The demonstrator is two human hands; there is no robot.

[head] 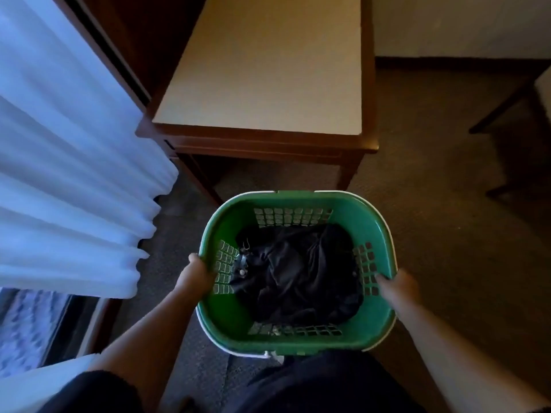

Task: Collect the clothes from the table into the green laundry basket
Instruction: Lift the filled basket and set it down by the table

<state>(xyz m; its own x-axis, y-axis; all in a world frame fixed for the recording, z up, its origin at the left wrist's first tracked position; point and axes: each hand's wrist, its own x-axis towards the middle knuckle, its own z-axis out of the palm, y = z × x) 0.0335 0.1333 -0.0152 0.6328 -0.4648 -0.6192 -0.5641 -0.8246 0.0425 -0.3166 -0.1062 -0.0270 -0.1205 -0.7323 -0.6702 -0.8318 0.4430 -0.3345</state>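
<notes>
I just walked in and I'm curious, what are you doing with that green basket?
A person is holding the green laundry basket from both sides: the left hand grips its left rim and the right hand grips its right rim. Dark clothes lie bundled inside it. The table stands just ahead, its pale top showing, so the collecting looks about done.
</notes>
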